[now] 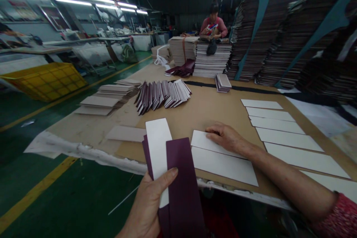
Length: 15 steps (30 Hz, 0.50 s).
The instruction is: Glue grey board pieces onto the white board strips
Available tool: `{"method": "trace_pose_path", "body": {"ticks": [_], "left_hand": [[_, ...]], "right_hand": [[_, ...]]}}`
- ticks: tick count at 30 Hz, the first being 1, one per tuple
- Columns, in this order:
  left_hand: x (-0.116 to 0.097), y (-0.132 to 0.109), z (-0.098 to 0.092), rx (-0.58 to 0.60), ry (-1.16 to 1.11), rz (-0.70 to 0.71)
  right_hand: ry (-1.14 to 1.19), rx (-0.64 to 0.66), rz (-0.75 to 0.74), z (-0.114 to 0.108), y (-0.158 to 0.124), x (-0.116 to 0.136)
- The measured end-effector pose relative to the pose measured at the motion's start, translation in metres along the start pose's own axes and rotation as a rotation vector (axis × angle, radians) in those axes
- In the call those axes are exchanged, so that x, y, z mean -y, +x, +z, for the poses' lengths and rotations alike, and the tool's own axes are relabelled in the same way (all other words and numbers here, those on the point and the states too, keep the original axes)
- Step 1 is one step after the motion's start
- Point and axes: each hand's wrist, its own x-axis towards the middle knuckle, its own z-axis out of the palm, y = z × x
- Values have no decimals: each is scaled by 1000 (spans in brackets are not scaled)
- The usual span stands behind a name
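My left hand (147,204) is closed around a fanned bundle of card strips (178,182), dark purple on one side and white on the other; the thumb presses on a white strip. My right hand (225,137) lies flat, fingers stretched, on a white strip (203,140) on the brown cardboard-covered table (212,108). A second white strip (223,165) lies just in front of it, slightly overlapping.
Several white strips (281,132) lie in a row on the right. A fanned pile of purple-white strips (163,96) and grey card stacks (111,95) lie farther back. A person in pink (213,26) sits behind tall stacks (212,59). A yellow crate (47,80) stands left.
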Motion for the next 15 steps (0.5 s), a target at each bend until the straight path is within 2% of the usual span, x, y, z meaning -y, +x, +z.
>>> {"method": "trace_pose_path", "body": {"ticks": [3, 5, 9, 10, 12, 13, 15], "left_hand": [[2, 2, 6, 44, 6, 32], [5, 3, 12, 73, 6, 57], [13, 7, 24, 132, 19, 85], [15, 8, 26, 135, 20, 80], [17, 12, 28, 139, 2, 41], [18, 13, 27, 147, -16, 1], [17, 15, 25, 153, -44, -95]], "right_hand": [[-11, -107, 4, -3, -10, 20], [82, -106, 29, -4, -19, 42], [645, 122, 202, 6, -37, 84], [776, 156, 239, 9, -40, 90], [908, 136, 278, 9, -39, 92], [879, 85, 285, 5, -35, 89], [642, -68, 272, -12, -24, 76]]}}
